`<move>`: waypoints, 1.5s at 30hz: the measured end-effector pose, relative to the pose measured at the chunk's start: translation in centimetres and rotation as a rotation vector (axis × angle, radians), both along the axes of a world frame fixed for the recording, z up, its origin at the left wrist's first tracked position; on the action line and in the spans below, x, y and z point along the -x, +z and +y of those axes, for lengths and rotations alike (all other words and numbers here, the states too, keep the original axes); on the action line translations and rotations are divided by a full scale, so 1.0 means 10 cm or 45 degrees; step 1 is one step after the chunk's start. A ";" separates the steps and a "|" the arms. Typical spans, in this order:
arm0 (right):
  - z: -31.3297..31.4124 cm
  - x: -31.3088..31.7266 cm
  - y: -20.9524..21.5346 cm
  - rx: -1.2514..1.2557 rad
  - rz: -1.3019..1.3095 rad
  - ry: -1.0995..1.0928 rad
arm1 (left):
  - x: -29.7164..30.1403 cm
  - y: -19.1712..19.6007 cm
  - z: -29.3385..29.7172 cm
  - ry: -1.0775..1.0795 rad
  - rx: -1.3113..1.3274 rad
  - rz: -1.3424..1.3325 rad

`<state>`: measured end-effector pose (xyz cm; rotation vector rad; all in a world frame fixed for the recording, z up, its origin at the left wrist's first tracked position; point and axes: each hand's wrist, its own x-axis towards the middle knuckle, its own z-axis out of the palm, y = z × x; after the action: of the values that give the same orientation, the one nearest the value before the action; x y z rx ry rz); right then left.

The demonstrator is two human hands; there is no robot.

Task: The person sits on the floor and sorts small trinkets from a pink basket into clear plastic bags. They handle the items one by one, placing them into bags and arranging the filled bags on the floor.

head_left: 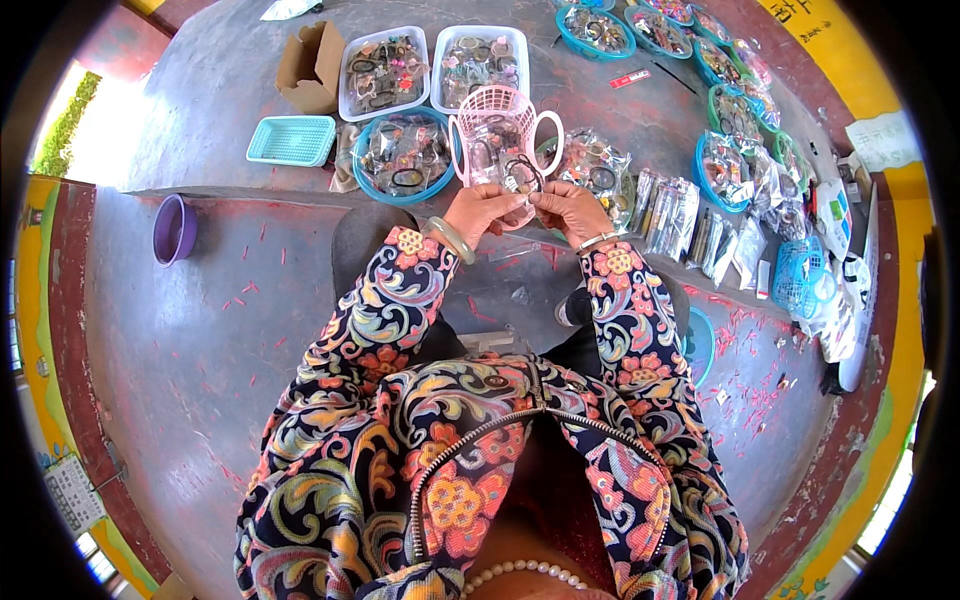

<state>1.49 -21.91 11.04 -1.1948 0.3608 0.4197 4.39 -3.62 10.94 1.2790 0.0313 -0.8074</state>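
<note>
Both hands meet just above the picture's centre, over the person's lap. Left hand [480,208] and right hand [565,205] are closed together on a small clear packet [522,180] with dark rings inside; the fingers [510,205] of both hands pinch its lower edge, so neither hand is open. A pale green bangle [452,238] sits on the left wrist, a thin silver bracelet [597,240] on the right. Sleeves are dark with a bright floral print

Just behind the packet, at 12 o'clock from the hands, stands a pink basket [500,125] with a handle, packets inside. At 11 o'clock from the hands, a round blue basket [372,180] of packets; beyond it two white trays [436,62] side by side and an open cardboard box [310,68]. A flat teal basket [292,140] lies at 10 o'clock. Well apart at 9 o'clock, a purple bowl [175,230] on the grey bench [200,330]. From 1 to 3 o'clock, more blue and green baskets and loose clear packets [670,210]
</note>
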 end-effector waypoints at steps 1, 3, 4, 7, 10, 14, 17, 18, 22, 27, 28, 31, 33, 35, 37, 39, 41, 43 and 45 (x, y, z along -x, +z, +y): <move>0.01 0.00 0.01 0.009 -0.013 0.010 | -0.01 -0.01 0.00 0.042 -0.009 0.007; 0.04 -0.01 0.02 0.041 -0.043 0.027 | -0.01 -0.04 0.02 0.092 -0.015 -0.007; 0.04 0.00 0.05 0.073 -0.057 0.023 | -0.01 -0.02 0.01 0.089 -0.002 -0.025; 0.02 0.01 0.05 0.122 -0.076 0.073 | 0.00 0.03 -0.01 0.097 0.024 -0.035; 0.01 0.00 0.06 0.156 -0.077 0.116 | 0.00 0.00 0.00 0.100 0.061 -0.009; -0.01 -0.05 0.01 0.062 -0.083 0.018 | -0.01 0.04 0.03 -0.041 0.104 0.029; 0.01 -0.03 0.03 0.010 -0.051 -0.070 | 0.00 -0.04 0.01 -0.105 0.072 0.031; 0.02 -0.03 0.05 0.001 -0.055 -0.076 | 0.00 -0.07 0.00 -0.104 0.062 0.035; 0.01 -0.01 0.04 0.026 -0.087 -0.079 | 0.00 -0.13 -0.02 -0.109 -0.012 0.000; 0.08 -0.03 0.00 0.016 -0.143 -0.114 | -0.01 -0.12 0.01 -0.063 -0.020 -0.068; 0.09 -0.02 -0.01 0.021 -0.154 -0.121 | -0.01 -0.09 0.01 -0.058 -0.005 -0.055; 0.07 -0.03 0.01 -0.007 -0.140 -0.109 | 0.00 -0.05 0.00 -0.034 0.066 -0.006; 0.03 -0.02 0.07 -0.032 -0.140 -0.127 | 0.00 -0.05 -0.01 -0.044 0.105 0.021; 0.02 -0.03 0.11 -0.068 -0.166 -0.168 | 0.00 -0.07 -0.01 -0.071 0.112 0.037; -0.02 -0.04 -0.02 -0.002 -0.152 -0.221 | 0.00 -0.09 -0.02 -0.063 0.120 0.043; -0.02 -0.03 -0.06 0.034 -0.140 -0.268 | 0.01 -0.11 -0.03 -0.050 0.115 0.050; 0.00 -0.02 -0.02 0.037 -0.135 -0.304 | 0.01 -0.09 -0.03 -0.027 0.092 0.052; -0.02 -0.02 -0.02 0.041 -0.103 -0.302 | 0.00 -0.08 -0.03 0.025 0.059 0.055; -0.05 -0.03 -0.01 0.035 -0.091 -0.290 | 0.00 -0.08 -0.04 0.042 0.062 0.046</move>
<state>1.81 -22.36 10.98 -1.1767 0.4367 0.1746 4.42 -4.03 10.13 1.2150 0.0611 -0.7988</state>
